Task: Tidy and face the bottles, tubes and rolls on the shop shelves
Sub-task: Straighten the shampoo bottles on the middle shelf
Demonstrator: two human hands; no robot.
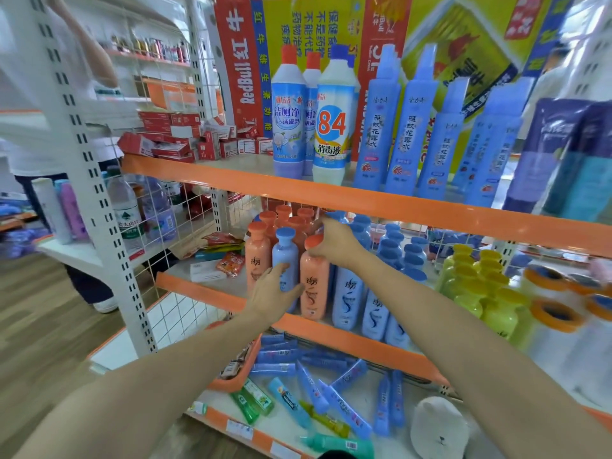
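On the middle shelf [347, 336] stand orange, blue and yellow-green shampoo bottles. My left hand [271, 293] wraps the lower body of a blue bottle [285, 250] standing among the orange ones. Over the cap of the orange bottle [314, 286] right beside it, my right hand [334, 241] is closed. Further blue bottles [347, 296] stand to the right, then yellow-green bottles [480, 286] and white rolls with orange cores [556, 316]. Blue tubes [331, 389] lie scattered on the bottom shelf.
The top shelf [231, 175] carries cleaner bottles [288, 117], a "84" disinfectant bottle [331, 127] and tall blue spray bottles [410, 134]. Red boxes [178, 137] pile at its left. A person [82, 77] stands at the left by a rack with water bottles [127, 213].
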